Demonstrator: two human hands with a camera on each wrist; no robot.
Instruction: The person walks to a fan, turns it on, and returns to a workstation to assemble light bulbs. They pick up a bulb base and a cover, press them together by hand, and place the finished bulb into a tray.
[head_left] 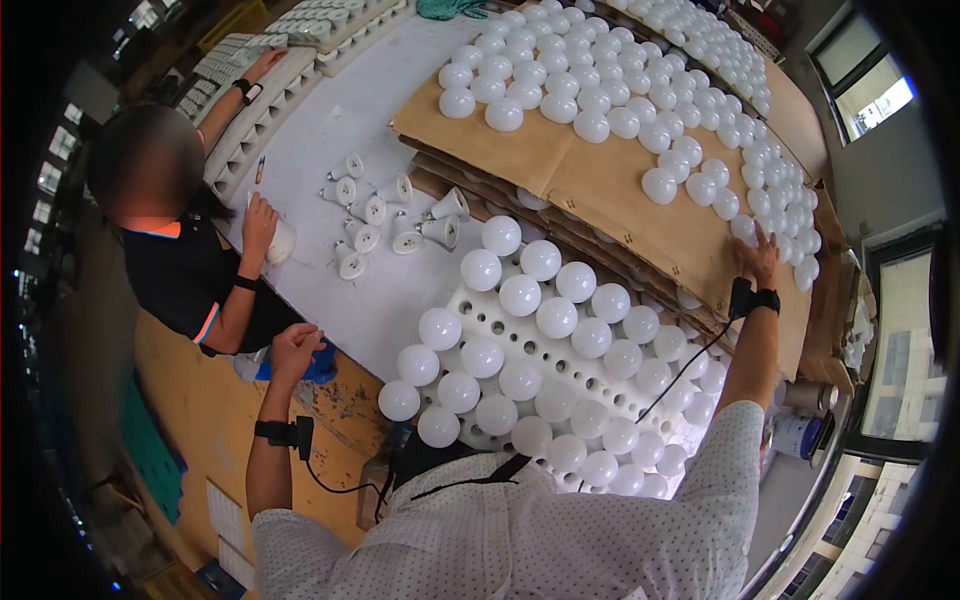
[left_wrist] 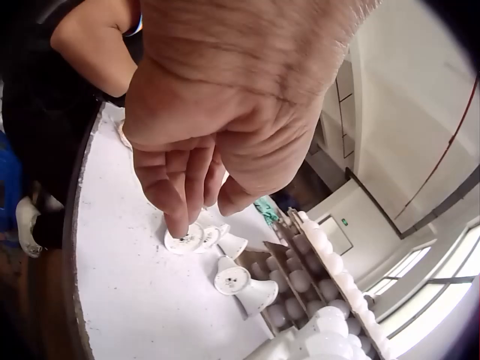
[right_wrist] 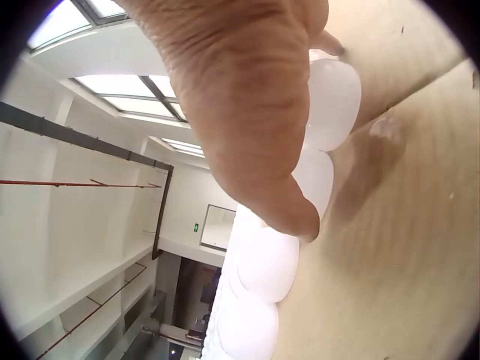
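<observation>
My right hand (head_left: 758, 260) is at the near edge of the rows of white bulb covers (head_left: 660, 185) on the cardboard. In the right wrist view, the thumb (right_wrist: 296, 217) and a fingertip lie at either end of two neighbouring white bulb covers (right_wrist: 334, 105), gripping them; the other fingers are mostly hidden. Off the table's near edge, my left hand (head_left: 297, 352) hangs with loosely curled fingers and nothing visible in them. Beyond it in the left wrist view are several white lamp bases (left_wrist: 232, 279) on the table.
A white perforated foam tray (head_left: 515, 345) full of bulb covers stands close before me. Stacked cardboard sheets (head_left: 570, 180) rise behind it. Another person (head_left: 170, 260) sits at the left, one hand by a white cup-shaped piece (head_left: 281, 243). Trays of white parts (head_left: 250, 125) line the far left.
</observation>
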